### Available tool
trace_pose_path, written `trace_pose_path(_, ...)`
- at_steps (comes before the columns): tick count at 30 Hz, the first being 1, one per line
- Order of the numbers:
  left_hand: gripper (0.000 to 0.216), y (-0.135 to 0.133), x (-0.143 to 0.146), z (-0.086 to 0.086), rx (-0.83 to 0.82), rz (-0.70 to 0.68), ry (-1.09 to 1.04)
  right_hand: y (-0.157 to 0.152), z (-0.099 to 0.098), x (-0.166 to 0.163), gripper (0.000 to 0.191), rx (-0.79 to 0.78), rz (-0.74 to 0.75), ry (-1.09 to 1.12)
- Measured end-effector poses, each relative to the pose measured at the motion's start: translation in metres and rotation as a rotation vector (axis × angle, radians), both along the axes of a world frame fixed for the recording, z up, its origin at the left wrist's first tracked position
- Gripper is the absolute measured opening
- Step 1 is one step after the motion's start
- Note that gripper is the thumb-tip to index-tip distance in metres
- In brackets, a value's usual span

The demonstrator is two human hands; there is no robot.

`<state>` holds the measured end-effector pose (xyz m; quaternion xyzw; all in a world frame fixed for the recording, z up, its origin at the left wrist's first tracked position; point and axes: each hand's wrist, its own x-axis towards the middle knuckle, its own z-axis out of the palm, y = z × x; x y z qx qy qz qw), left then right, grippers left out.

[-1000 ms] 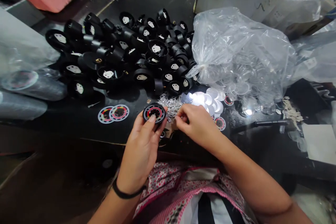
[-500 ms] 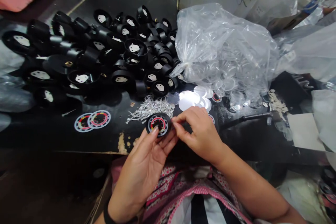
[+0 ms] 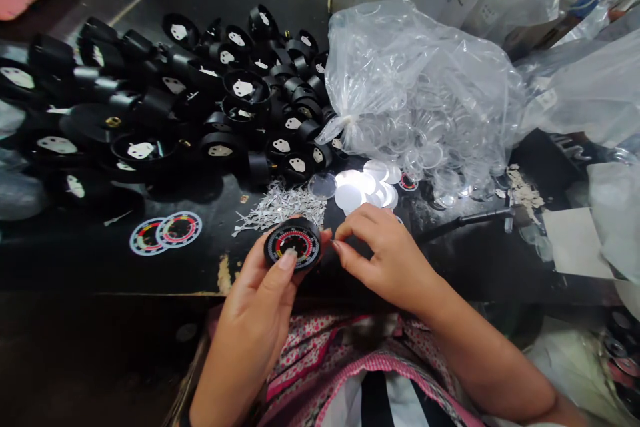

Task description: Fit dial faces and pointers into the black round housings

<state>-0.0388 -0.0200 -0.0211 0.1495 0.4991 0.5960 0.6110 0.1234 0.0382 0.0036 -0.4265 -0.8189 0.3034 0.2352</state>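
My left hand (image 3: 260, 300) grips a round black gauge housing (image 3: 293, 243) with a red, white and black dial face, thumb on its near rim. My right hand (image 3: 387, 257) sits just right of it with thumb and forefinger pinched together beside the housing's edge; what they pinch is too small to make out. A heap of thin silver needles (image 3: 277, 203) lies on the black table just beyond the housing. Shiny clear round lenses (image 3: 363, 187) lie past my right hand.
A big pile of empty black housings (image 3: 200, 100) covers the table's left and middle. A clear plastic bag of lenses (image 3: 420, 93) stands at the right. Two printed dial faces (image 3: 167, 232) lie at the left front. A dark rod-like tool (image 3: 465, 221) lies at the right.
The housing in my left hand has shifted slightly left and tilted its face toward me. My right hand drew back from the needle pile to the housing's side. The view swung rightward.
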Motion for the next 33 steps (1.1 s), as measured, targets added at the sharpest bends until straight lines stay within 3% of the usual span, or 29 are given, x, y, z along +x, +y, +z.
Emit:
trace_pose_path(5, 0.045, 0.012, 0.006, -0.002, -0.075, 0.055, 0.025, -0.004, 0.001, -0.004, 0.007, -0.15, -0.012, 0.243)
trace_pose_path(9, 0.032, 0.012, 0.019, -0.009, -0.095, -0.029, -0.056, -0.006, 0.0, -0.008, 0.009, -0.105, -0.074, 0.101)
trace_pose_path(12, 0.027, 0.006, 0.022, -0.015, -0.02, -0.062, 0.02, -0.006, 0.001, -0.007, 0.01, -0.079, -0.082, 0.032)
trace_pose_path(23, 0.02, -0.003, 0.017, -0.015, 0.08, -0.128, 0.072, -0.01, 0.006, -0.003, 0.013, -0.137, -0.077, 0.121)
trace_pose_path(33, 0.021, -0.01, 0.019, -0.002, 0.268, -0.087, 0.574, -0.019, 0.012, 0.0, 0.019, -0.159, -0.046, 0.174)
